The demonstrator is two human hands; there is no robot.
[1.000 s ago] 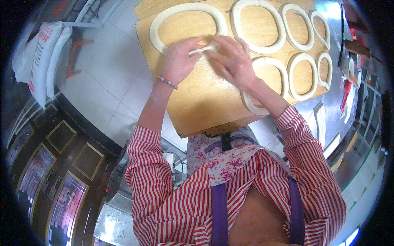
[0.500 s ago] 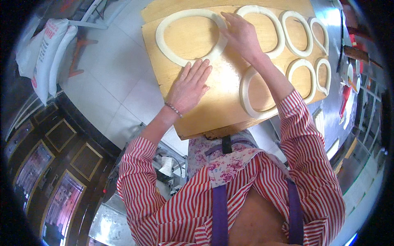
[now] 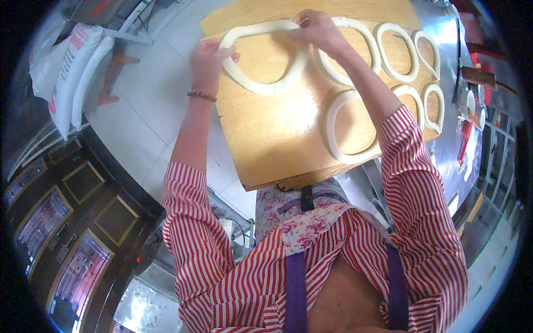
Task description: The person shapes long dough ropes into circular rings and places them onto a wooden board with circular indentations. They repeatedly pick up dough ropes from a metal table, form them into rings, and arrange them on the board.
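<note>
My left hand (image 3: pixel 212 58), with a bead bracelet at its wrist, has its fingers closed on the left side of a pale dough ring (image 3: pixel 266 87) at the upper left of the wooden board (image 3: pixel 266 139). My right hand (image 3: pixel 312 30) pinches the same ring at its top right. Several more dough rings lie in two rows to the right, among them a large one (image 3: pixel 333 133) partly behind my right forearm and a narrow one (image 3: pixel 433 66) at the far end.
A steel worktop (image 3: pixel 455 166) with bowls (image 3: pixel 469 105) and red items borders the board on the right. White sacks (image 3: pixel 83 72), an orange stool frame (image 3: pixel 111 77) and the tiled floor (image 3: pixel 144 111) are at left. Dark panelled doors (image 3: pixel 83 233) show at lower left.
My left hand has risen from the ring's near side to its left side. My right hand has shifted up slightly along it. The ring's top is flatter and its left side is drawn in.
</note>
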